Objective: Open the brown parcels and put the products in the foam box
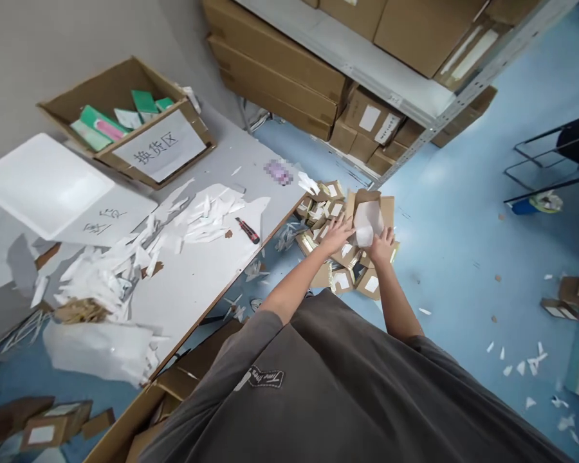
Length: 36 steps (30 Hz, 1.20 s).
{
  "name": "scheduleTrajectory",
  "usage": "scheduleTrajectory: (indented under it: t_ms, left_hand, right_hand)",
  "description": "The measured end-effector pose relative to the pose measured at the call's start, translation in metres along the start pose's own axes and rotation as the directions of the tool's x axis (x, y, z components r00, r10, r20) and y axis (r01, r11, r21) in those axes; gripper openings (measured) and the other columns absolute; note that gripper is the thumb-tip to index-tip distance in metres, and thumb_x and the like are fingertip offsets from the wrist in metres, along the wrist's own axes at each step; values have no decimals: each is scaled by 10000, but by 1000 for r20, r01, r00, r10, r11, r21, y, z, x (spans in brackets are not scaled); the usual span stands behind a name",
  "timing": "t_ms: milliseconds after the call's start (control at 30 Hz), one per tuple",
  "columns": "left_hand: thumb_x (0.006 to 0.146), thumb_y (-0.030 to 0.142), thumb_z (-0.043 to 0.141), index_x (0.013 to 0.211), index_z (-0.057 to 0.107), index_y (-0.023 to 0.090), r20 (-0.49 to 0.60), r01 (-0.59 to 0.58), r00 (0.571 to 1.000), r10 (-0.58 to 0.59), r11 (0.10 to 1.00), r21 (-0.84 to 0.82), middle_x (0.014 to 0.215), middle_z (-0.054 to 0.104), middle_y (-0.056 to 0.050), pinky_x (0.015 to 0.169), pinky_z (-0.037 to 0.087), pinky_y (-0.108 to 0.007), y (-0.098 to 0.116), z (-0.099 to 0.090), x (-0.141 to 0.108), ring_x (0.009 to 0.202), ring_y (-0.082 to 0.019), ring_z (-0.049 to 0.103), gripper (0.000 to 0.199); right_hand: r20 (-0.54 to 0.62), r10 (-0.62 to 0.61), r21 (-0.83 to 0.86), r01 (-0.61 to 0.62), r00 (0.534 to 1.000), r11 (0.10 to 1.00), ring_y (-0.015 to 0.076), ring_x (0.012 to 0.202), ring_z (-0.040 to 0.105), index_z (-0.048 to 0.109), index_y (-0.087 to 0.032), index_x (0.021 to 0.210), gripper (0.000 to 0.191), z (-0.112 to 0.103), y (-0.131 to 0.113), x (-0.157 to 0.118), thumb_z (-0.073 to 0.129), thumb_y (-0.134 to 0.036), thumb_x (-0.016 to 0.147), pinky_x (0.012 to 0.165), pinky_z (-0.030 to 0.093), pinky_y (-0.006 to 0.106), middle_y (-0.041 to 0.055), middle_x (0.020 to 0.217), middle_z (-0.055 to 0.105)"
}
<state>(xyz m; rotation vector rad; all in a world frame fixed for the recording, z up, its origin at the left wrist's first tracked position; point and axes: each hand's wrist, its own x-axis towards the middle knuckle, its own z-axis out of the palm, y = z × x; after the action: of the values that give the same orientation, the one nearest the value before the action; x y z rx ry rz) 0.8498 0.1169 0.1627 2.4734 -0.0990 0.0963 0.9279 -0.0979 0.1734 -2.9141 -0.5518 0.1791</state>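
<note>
Carton (387, 207), small, brown, open-topped, flaps standing outward: lying between the fingers of the left hand (336, 235) and those of the right hand (385, 244), above a heap of small cartons (369, 283). White sheet (368, 218): lying across the carton's opening, between both sets of fingers; whether it is wrapping anything, the view is not showing. Left fingers: resting slightly apart along the carton's left side. Right fingers: curling at its near right corner; whether either set is clamping on cardboard or sheet, one cannot tell. Handling, as judged: carton seeming light, its walls moderately stiff, its flaps bending readily; sheet looking thin, soft, perhaps slippery, and creasing easily. Opposite side walls, below the flaps, are offering the better hold; the sheet is offering a poor one. Surface (207, 263), white-topped: extending to the left of the fingers, carrying paper scraps (202, 215), a red-and-black cutter (248, 230) near the edge facing the fingers, and, farther off, a labelled box (161, 148) holding green packets (143, 101). Metal shelving (390, 83): standing beyond the fingers, bearing brown boxes. Blue floor (444, 257): stretching to the right of the fingers, a black chair (576, 145) standing well apart.
</note>
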Motion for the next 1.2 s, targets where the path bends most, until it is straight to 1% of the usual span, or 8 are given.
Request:
scheduleTrajectory:
  t_ms: [200,333,433,533,667,900,1033,1200]
  left_hand:
    - [950,141,661,1442,722,246,-78,26,997,-30,998,-50,1626,593,-129,1322,379,-558,-24,-17,2,1585,-344,448,506]
    - [934,144,698,1411,740,249,-196,288,934,-300,954,-88,1592,617,-138,1294,420,-561,-43,-31,-72,1544,-350,487,490]
    - [920,147,736,1426,730,263,-308,488,813,-495,867,-106,1619,593,-135,1291,414,-576,-49,-43,-147,1570,-365,457,518]
    - [917,155,760,1478,694,286,-462,671,610,-643,730,-130,1662,550,-125,1298,398,-572,-47,-63,-238,1598,-376,418,580]
    - [921,166,772,1509,670,259,-628,855,198,-752,446,-265,1693,508,-149,1309,363,-599,-21,-85,-382,1619,-413,375,604]
    - [919,286,813,1550,632,236,-619,800,-449,-645,19,-600,1736,449,-149,1346,292,-628,90,-23,-603,1638,-437,327,659]
    - [912,344,829,1549,631,262,-473,635,-683,-556,-133,-761,1747,432,-146,1347,296,-637,143,42,-685,1639,-451,324,672]
    - [894,414,865,1592,578,233,-289,468,-803,-521,-250,-848,1766,387,-182,1335,305,-662,171,110,-771,1651,-485,293,776]
  right_hand:
    - [68,74,94,-80,995,992,512,1570,341,548,-156,1565,938,-3,55,28,805,-660,816,1195,371,697,317,1706,357]
    - [15,-234,118,231,972,966,480,1584,334,523,-161,1589,801,7,-20,46,711,-510,893,1229,363,688,281,1707,379]
    - [-4,-536,158,529,844,834,460,1598,319,501,-178,1617,764,22,-116,54,663,-450,921,1253,345,690,257,1723,363]
    - [-1,-794,204,778,608,595,463,1614,289,496,-197,1634,753,38,-224,40,660,-432,937,1268,316,712,236,1754,319]
    - [19,-979,272,941,201,199,470,1635,249,488,-211,1652,767,57,-361,-25,684,-419,940,1275,308,725,211,1777,284]
    - [63,-905,407,839,-420,-361,487,1657,200,477,-216,1666,801,91,-503,-262,738,-407,933,1285,300,736,180,1822,217]
    - [92,-736,482,677,-671,-557,469,1685,149,451,-253,1694,837,113,-528,-413,761,-412,933,1316,256,731,138,1837,200]
    - [160,-600,517,585,-784,-626,448,1707,61,437,-273,1702,844,147,-543,-539,770,-430,943,1331,232,720,99,1866,102]
